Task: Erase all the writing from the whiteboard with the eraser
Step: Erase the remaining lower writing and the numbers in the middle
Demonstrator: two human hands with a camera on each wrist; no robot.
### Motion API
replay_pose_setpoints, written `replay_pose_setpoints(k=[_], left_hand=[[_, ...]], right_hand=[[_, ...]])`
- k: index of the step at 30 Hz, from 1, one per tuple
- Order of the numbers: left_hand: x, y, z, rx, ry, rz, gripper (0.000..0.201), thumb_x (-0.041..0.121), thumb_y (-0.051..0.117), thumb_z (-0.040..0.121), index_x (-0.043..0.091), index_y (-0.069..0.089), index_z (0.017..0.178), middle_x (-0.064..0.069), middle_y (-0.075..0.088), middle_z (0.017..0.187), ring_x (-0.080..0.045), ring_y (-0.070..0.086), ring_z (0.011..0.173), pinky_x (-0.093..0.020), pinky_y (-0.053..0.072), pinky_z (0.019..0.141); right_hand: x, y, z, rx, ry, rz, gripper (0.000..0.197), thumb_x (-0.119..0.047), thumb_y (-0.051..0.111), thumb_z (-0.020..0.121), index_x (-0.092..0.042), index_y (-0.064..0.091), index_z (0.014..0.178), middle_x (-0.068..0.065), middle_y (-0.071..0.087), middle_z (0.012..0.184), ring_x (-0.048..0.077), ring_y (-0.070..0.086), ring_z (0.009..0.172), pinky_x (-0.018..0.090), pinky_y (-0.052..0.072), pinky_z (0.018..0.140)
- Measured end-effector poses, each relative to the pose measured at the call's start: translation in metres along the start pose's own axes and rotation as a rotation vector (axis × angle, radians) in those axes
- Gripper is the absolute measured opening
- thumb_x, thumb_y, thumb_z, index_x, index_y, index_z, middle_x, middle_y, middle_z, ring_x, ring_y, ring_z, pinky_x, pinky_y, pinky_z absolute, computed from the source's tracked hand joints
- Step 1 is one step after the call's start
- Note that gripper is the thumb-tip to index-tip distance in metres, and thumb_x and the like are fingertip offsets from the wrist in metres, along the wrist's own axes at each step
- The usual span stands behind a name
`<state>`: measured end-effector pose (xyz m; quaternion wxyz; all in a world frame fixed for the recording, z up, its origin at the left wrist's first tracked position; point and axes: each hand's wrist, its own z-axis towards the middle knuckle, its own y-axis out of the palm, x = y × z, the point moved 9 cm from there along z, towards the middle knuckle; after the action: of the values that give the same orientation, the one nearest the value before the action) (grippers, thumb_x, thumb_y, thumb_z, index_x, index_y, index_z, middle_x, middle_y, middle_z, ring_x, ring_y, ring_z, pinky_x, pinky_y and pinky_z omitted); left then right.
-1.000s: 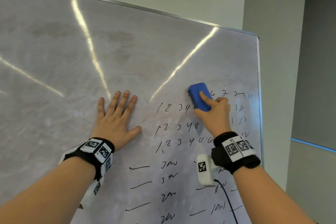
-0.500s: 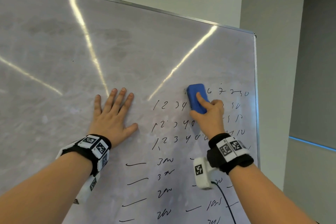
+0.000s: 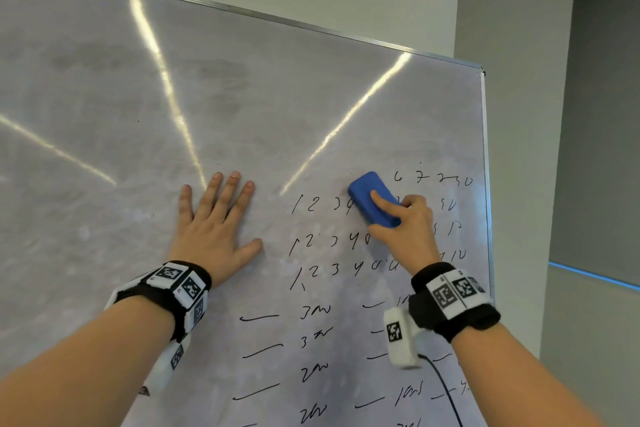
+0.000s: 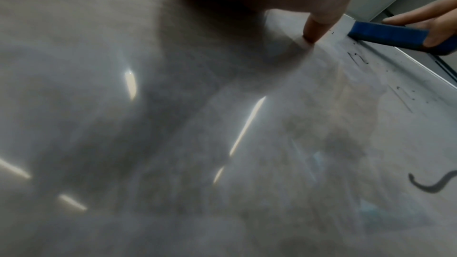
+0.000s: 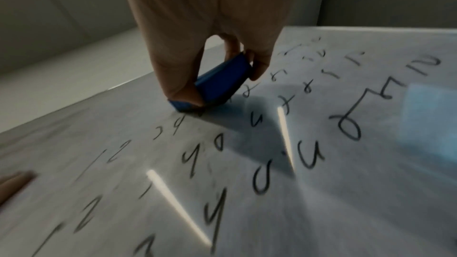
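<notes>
The whiteboard (image 3: pixel 242 97) (image 4: pixel 173 124) (image 5: pixel 346 202) fills most of the head view, smeared grey on its upper and left parts. Black handwritten numbers and dashes (image 3: pixel 311 270) (image 5: pixel 217 144) cover its lower right. My right hand (image 3: pixel 403 224) (image 5: pixel 212 46) grips the blue eraser (image 3: pixel 372 198) (image 4: pixel 395 35) (image 5: pixel 222 81) and presses it flat on the top rows of numbers, index finger lying along its back. My left hand (image 3: pixel 216 225) (image 4: pixel 316 28) lies flat on the board left of the writing, fingers spread and straight.
The board's metal frame (image 3: pixel 485 166) runs down the right side, close to the eraser. Beyond it stand a pale wall (image 3: pixel 512 114) and a grey panel (image 3: pixel 602 114). A black cable (image 3: pixel 446 388) hangs from the right wrist camera.
The eraser has slid a little left and tilted over the top rows of numbers. The left hand has stayed flat on the board.
</notes>
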<state>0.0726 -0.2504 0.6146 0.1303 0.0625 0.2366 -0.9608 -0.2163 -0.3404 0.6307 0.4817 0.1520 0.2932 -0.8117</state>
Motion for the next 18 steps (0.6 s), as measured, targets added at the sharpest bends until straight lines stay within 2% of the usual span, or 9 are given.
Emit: replay_pose_setpoints(k=[2,4,7,9,12,14,16,18], left_hand=[[0.001,0.000,0.000,-0.001,0.003,0.000,0.088,0.065,0.036,0.075,0.022,0.020,0.150,-0.002,0.019,0.156,-0.020,0.003,0.144,-0.049,-0.011,0.112],[0.001,0.000,0.000,-0.004,0.004,0.002,0.088,0.065,0.036,0.075,0.022,0.020,0.150,-0.002,0.018,0.156,-0.021,0.006,0.144,-0.049,-0.011,0.112],[-0.001,0.001,0.000,0.007,-0.004,-0.004,0.089,0.066,0.035,0.075,0.023,0.018,0.150,-0.001,0.016,0.156,-0.017,-0.005,0.145,-0.051,-0.009,0.112],[-0.001,0.001,0.000,0.009,-0.002,0.001,0.088,0.066,0.035,0.075,0.023,0.019,0.150,-0.001,0.016,0.156,-0.017,-0.005,0.145,-0.051,-0.008,0.112],[0.000,0.002,0.001,0.000,0.002,-0.003,0.088,0.066,0.035,0.075,0.023,0.018,0.150,-0.001,0.016,0.157,-0.020,0.001,0.145,-0.052,-0.007,0.112],[-0.001,0.002,0.001,-0.014,-0.001,0.001,0.088,0.067,0.034,0.075,0.024,0.016,0.150,0.000,0.013,0.157,-0.016,-0.007,0.145,-0.052,-0.007,0.112],[-0.002,0.003,0.001,-0.019,-0.005,0.002,0.088,0.067,0.033,0.076,0.025,0.014,0.151,0.001,0.010,0.157,-0.013,-0.015,0.143,-0.053,-0.007,0.112],[-0.002,0.003,0.000,-0.020,-0.010,-0.011,0.089,0.067,0.034,0.075,0.025,0.014,0.151,0.001,0.010,0.157,-0.011,-0.017,0.142,-0.053,-0.007,0.112]], right_hand=[[0.014,-0.019,0.012,0.118,0.115,0.052,0.053,-0.019,0.072,0.078,-0.032,0.056,0.127,0.000,0.031,0.111,0.020,0.033,0.109,0.028,0.033,0.100],[0.015,-0.019,0.015,0.151,0.158,0.077,0.053,-0.021,0.071,0.079,-0.031,0.054,0.129,0.000,0.029,0.112,0.018,0.031,0.109,0.023,0.030,0.095],[-0.006,0.013,-0.001,0.002,0.008,0.031,0.058,-0.020,0.071,0.078,-0.034,0.051,0.131,0.000,0.029,0.110,0.015,0.031,0.103,0.020,0.028,0.092],[-0.010,0.015,-0.005,-0.037,-0.062,-0.036,0.059,-0.020,0.072,0.077,-0.036,0.051,0.130,0.000,0.031,0.107,0.014,0.030,0.099,0.021,0.030,0.090],[0.004,-0.013,0.014,0.082,0.048,0.000,0.054,-0.017,0.071,0.078,-0.033,0.055,0.128,-0.001,0.031,0.110,0.014,0.030,0.103,0.023,0.030,0.093],[0.011,-0.022,0.020,0.161,0.127,0.029,0.053,-0.019,0.070,0.079,-0.031,0.055,0.128,0.000,0.030,0.111,0.017,0.030,0.108,0.020,0.028,0.092],[0.003,-0.010,0.014,0.127,0.085,0.039,0.055,-0.019,0.070,0.079,-0.030,0.053,0.130,0.001,0.029,0.109,0.020,0.032,0.107,0.020,0.027,0.092],[-0.004,0.006,0.002,0.017,-0.004,0.020,0.057,-0.018,0.071,0.078,-0.031,0.053,0.131,0.001,0.029,0.109,0.018,0.032,0.105,0.021,0.029,0.094]])
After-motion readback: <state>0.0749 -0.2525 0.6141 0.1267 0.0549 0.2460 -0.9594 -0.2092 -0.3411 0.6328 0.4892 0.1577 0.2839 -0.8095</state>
